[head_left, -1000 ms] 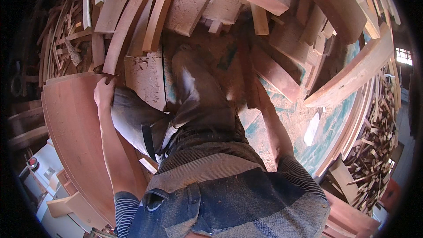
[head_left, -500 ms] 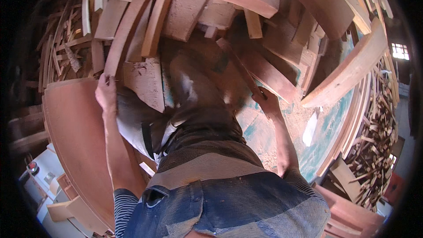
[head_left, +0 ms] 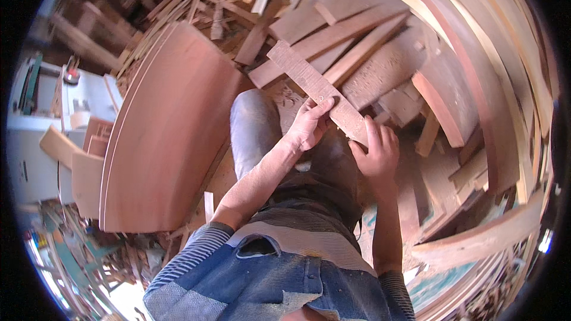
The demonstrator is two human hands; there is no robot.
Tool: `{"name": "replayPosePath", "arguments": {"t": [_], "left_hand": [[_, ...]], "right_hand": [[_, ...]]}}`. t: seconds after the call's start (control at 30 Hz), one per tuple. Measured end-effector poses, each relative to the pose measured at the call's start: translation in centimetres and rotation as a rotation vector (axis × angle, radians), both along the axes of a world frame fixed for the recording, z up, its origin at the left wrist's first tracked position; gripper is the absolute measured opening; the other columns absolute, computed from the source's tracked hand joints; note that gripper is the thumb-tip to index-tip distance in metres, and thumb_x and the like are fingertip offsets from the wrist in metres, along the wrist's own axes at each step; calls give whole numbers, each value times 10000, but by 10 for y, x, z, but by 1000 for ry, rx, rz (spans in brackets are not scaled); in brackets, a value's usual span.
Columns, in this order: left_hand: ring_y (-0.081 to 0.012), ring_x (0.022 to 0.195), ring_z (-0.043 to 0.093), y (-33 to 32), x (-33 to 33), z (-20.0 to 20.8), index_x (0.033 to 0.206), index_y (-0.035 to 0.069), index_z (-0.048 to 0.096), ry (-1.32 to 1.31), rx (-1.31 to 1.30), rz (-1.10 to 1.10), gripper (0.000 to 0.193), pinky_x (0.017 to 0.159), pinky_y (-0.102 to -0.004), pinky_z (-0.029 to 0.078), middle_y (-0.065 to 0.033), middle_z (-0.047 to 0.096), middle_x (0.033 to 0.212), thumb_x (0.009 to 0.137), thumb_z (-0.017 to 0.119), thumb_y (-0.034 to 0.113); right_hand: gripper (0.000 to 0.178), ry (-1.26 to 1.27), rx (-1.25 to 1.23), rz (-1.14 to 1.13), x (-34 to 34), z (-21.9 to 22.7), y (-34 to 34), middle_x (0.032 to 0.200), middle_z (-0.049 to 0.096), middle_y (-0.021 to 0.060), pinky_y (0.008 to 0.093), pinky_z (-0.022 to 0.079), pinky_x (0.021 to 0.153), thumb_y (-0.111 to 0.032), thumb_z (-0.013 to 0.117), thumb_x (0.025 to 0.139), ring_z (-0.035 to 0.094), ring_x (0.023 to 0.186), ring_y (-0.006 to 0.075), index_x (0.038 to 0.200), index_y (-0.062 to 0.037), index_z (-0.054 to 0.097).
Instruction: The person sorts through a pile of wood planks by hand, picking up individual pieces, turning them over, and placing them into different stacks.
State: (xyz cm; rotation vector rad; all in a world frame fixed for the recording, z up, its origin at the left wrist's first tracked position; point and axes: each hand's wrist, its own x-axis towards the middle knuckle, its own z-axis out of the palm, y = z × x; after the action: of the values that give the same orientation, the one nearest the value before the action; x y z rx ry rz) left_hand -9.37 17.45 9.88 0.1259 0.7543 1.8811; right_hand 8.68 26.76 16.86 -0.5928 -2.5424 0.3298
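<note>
A flat, pale wooden board (head_left: pixel 303 75) slants in front of me, its far end up to the left. My left hand (head_left: pixel 312 123) grips its near edge around the middle, thumb on top. At the board's right end my right hand (head_left: pixel 379 148) is closed, fingers over the top. Sawdust lies on the board's face. Beyond it lie long wooden pieces, among them a curved strip (head_left: pixel 357 35) and a thick block (head_left: pixel 446 107) with a reddish end. My knees are below the board.
To the left stands a large curved reddish panel (head_left: pixel 172 131). Long curved planks (head_left: pixel 476 83) rise on the right, with a pale curved piece (head_left: pixel 482 241) at lower right. Thin offcuts (head_left: pixel 226 0) are heaped at the back. A white machine (head_left: pixel 35 166) is at the far left.
My view has turned left. My hands, before wide apart with the left on a curved strip and the right on a thin piece, now come together on one board held up before me.
</note>
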Motion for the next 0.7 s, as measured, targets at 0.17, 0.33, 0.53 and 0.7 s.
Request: {"name": "replayPosePath", "arguments": {"t": [0.17, 0.33, 0.53, 0.7], "left_hand": [[-273, 1260, 562, -15, -30, 26, 1336, 180, 580, -336, 83, 146, 551, 1138, -509, 363, -45, 633, 1315, 963, 615, 584], [-280, 1090, 629, -25, -53, 16, 1137, 169, 678, -484, 430, 234, 641, 1050, -531, 447, -52, 691, 1103, 916, 518, 748], [-271, 847, 640, -31, -66, 8, 989, 129, 667, -552, 460, 249, 674, 877, -535, 498, -52, 655, 967, 890, 513, 777], [-208, 759, 571, -38, -75, 9, 1027, 110, 637, -582, 519, 243, 394, 806, -400, 507, -51, 596, 943, 989, 553, 493]], "right_hand": [[523, 42, -262, -73, 12, 0, 9, 1165, 642, 233, 487, 499, 921, -226, 769, 856, 621, 1060, 404, 1287, 27, 617], [499, 52, -821, -86, 15, 8, -3, 1171, 673, 196, 396, 535, 849, -188, 743, 881, 664, 985, 279, 1302, 44, 612], [467, 94, -584, 165, -5, 11, -21, 1205, 645, 200, 355, 538, 844, -197, 692, 908, 654, 1011, 253, 1298, 46, 607], [608, 71, -982, 99, -14, 7, -42, 1255, 627, 214, 375, 541, 913, -181, 717, 888, 628, 1146, 243, 1388, 96, 511]]}}
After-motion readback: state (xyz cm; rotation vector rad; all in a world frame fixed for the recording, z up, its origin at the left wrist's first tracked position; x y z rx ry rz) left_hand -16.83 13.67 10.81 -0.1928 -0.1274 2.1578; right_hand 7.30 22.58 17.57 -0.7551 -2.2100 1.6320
